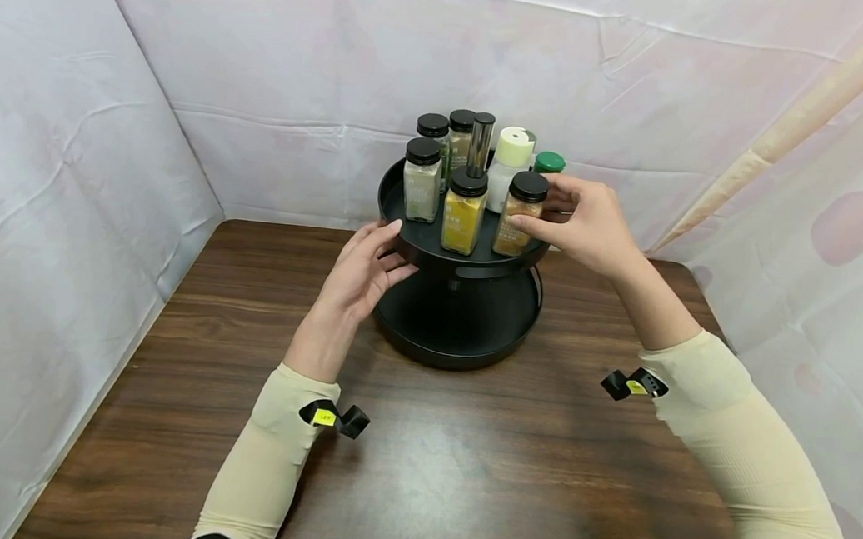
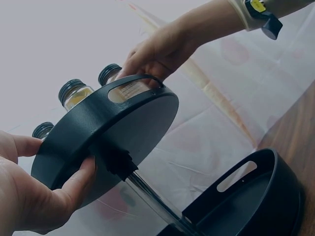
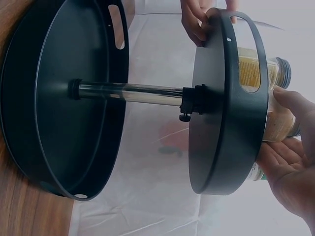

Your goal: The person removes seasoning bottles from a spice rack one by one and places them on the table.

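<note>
Tan-filled jar (image 1: pixel 521 206) sat at the right front of the upper tray (image 1: pixel 443 264), the fingers of the right hand (image 1: pixel 588 222) clamped about its sides; whether its base fully touched could not be told. The left hand (image 1: pixel 359 273) had its fingers clamped on the tray's left edge. A knock seemed the likeliest trouble: the yellow jar (image 1: pixel 463 217) stood near, as did the green-capped container (image 1: pixel 549 162), so a sideways slip could have toppled either. A slack left grip might have let the tray turn or tilt on its single post (image 3: pixel 152 94).
</note>
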Available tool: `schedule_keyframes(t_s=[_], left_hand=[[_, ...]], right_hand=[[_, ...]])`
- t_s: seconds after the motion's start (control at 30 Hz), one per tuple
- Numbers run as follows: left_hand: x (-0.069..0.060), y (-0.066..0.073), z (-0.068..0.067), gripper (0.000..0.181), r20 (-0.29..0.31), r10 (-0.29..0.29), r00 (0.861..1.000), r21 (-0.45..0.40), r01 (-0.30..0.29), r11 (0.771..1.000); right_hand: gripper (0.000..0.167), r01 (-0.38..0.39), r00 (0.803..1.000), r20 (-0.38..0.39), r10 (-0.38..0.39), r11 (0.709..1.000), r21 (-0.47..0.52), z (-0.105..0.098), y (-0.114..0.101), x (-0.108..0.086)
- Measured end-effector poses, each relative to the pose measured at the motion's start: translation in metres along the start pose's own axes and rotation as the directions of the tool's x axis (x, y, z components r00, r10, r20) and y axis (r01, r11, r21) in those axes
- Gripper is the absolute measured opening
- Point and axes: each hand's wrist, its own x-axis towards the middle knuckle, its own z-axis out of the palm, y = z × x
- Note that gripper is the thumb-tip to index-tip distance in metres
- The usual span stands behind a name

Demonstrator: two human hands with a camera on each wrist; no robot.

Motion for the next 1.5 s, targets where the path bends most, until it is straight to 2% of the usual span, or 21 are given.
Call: schedule_keyframes(t_s=[0.43,0.7,0.93,1.17,1.5], left_hand=[[0.001,-0.001,0.001,0.021,0.001,-0.003,1.000,-0.006,0.003,1.000],[0.001,-0.001,0.003,0.021,0.004,-0.007,1.000,-0.006,0.007,1.000],[0.002,-0.001,0.002,0.032,-0.002,-0.011,1.000,-0.006,0.011,1.000],[0.002,-0.002,0.002,0.026,0.001,-0.007,1.000,-0.007,0.007,1.000],[0.002,-0.002,0.002,0.027,-0.002,-0.012,1.000,-0.009,0.012,1.000]], right_hand=[[0.040,0.019,1.000,-0.002,-0.019,1.000,0.002,-0.002,-0.003,0.002],[0.040,0.013,1.000,-0.003,-0.013,0.998,0.064,-0.011,-0.014,0.002],[0.041,0.016,1.000,-0.025,-0.014,0.997,0.082,-0.017,-0.022,0.000],[0.038,0.024,0.999,-0.036,-0.020,0.993,0.115,-0.021,-0.026,-0.004],[0.038,0.040,0.998,-0.050,-0.033,0.987,0.154,-0.027,-0.035,-0.009]])
